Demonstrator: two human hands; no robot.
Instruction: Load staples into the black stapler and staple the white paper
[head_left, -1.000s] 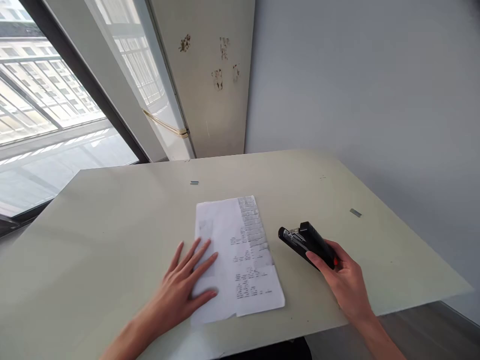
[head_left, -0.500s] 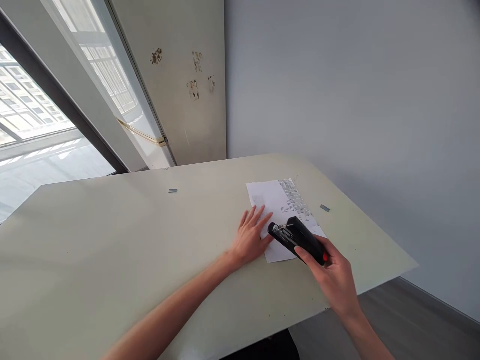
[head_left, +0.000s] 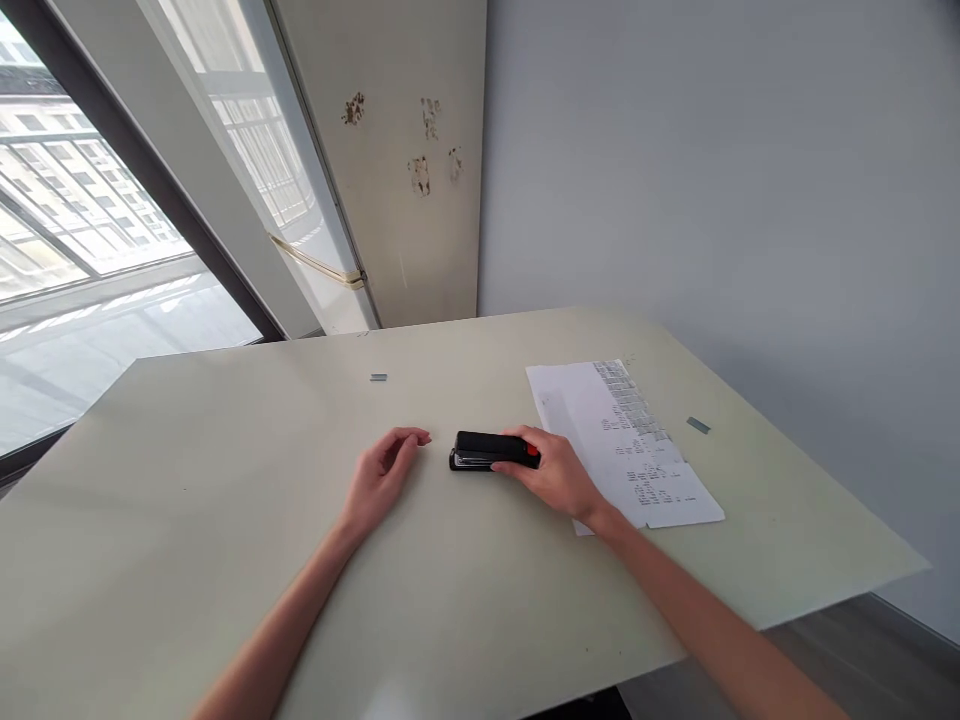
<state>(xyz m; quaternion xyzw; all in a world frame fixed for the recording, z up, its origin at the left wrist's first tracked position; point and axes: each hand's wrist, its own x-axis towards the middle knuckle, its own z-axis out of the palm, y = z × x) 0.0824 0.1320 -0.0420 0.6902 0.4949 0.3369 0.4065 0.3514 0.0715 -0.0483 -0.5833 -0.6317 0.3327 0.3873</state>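
A black stapler point(head_left: 480, 447) with a red patch at its back end is in my right hand point(head_left: 555, 468). Its jaws now lie close together, and its front points left, low over or on the table; I cannot tell whether it touches. My left hand point(head_left: 381, 478) is just left of the stapler, apart from it. Its fingers are curled in with the tips near the thumb, and I see nothing in them. The printed paper sheets point(head_left: 600, 425) lie behind and to the right of my right hand, whose wrist covers part of their near edge.
A short strip of staples point(head_left: 698, 425) rests on the table point(head_left: 247, 500) right of the paper. Two more small strips point(head_left: 379, 377) sit toward the back left. Beyond the table stand a fridge point(head_left: 405, 240) with peeled marks and a grey wall point(head_left: 712, 180).
My left hand has come off the paper, moved left and curled. My right hand has brought the stapler left and off the paper; its raised top is now down. The view has turned slightly left.
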